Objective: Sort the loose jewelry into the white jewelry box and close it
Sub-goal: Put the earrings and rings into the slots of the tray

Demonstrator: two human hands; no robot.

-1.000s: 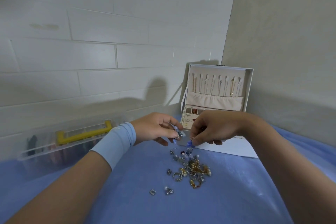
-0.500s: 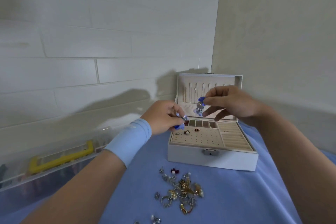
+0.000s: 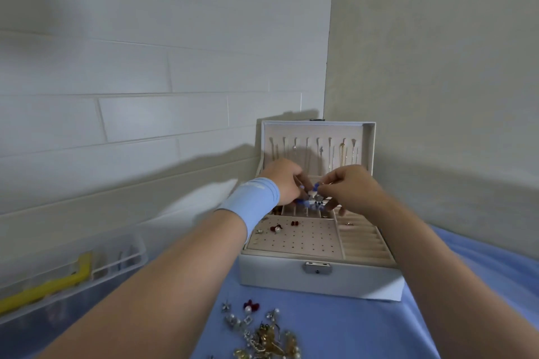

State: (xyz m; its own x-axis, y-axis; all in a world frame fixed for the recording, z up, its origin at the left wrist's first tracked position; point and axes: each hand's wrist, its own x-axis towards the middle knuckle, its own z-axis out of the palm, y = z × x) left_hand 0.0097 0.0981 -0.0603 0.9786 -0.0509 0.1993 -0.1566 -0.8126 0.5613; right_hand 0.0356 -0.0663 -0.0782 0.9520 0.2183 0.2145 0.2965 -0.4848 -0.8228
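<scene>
Jewelry box (image 3: 318,277) sits open on the blue desk (image 3: 364,329), lid (image 3: 316,148) propped upright against the corner wall so its necklace hooks and every tray compartment stay reachable. Latch faces the person, so closing later is a simple fold-down.

Both hands meet over the small rear compartments, just above the row of dividers. Left hand (image 3: 287,182), blue wrist sleeve (image 3: 252,204) behind it, has fingers curled in a pinch on a small blue-and-silver piece (image 3: 312,202). Right hand (image 3: 353,188) is likewise pinched shut on the same cluster or its twin — can't tell whether it's one item or two, too small and partly hidden by fingertips. Two-hand hold looks like pairing or untangling earrings right above the slot they're meant for, so a drop lands in the box.

Peg panel at front left already carries a few red studs (image 3: 284,226); ring rolls (image 3: 364,242) on the right are mostly bare. Loose jewelry pile (image 3: 262,332) remains on the desk in front of the box — plenty left, so the task is early to midway by my read. Clear storage bin (image 3: 67,277) with a yellow handle sits well off to the left, not involved.

Versus half a second ago: right hand was raised in front of the lid holding the blue piece, apart from the left; now it has dropped and the two hands have converged over the rear slots. A second ago both were down at the pile. Box hasn't moved.
</scene>
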